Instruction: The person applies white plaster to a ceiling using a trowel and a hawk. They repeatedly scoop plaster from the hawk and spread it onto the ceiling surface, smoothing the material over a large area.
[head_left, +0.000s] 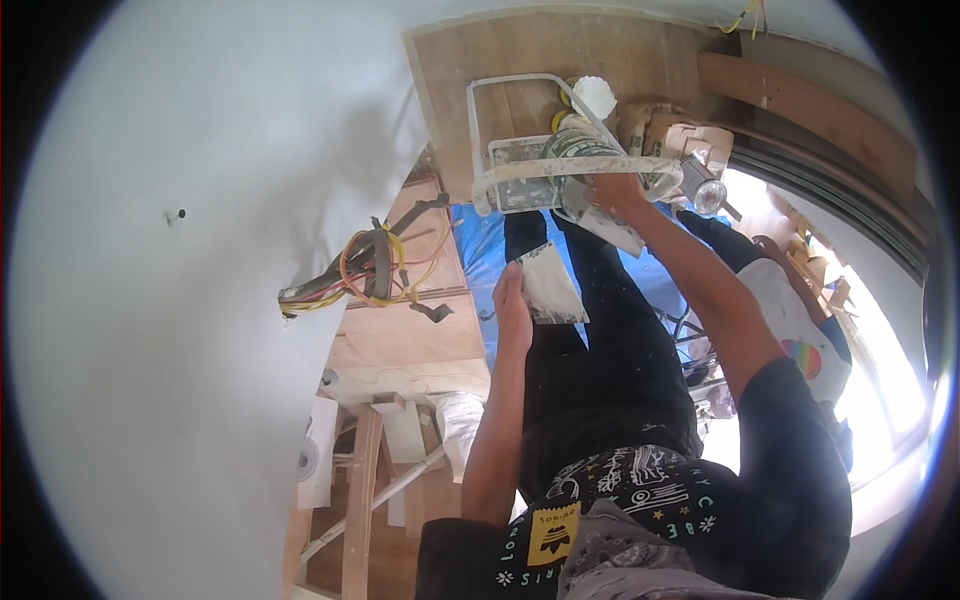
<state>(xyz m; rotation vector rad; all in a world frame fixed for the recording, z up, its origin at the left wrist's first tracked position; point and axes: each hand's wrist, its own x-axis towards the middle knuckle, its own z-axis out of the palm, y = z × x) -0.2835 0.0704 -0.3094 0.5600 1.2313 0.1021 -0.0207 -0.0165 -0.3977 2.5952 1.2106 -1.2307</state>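
Observation:
My left hand [513, 310] is closed on the edge of a flat, plaster-smeared putty blade [553, 285], held in front of my dark trousers. My right hand [622, 196] reaches forward just past the white bar of a stepladder [560, 168]. Its fingers are closed at a second flat, pale putty blade [612, 228], partly hidden by the hand and the bar. Right beside that hand is a green-and-white container [580, 140] on the far side of the bar, with a round white-smeared thing [593, 97] beyond it.
A white wall [190, 330] fills the left, with taped yellow and red wires [375, 265] sticking out. Blue sheeting [483, 250] lies below. Another person in a white shirt [785, 320] is at the right, near a cylindrical lamp-like thing [705, 188]. Wooden boards [362, 490] stand lower left.

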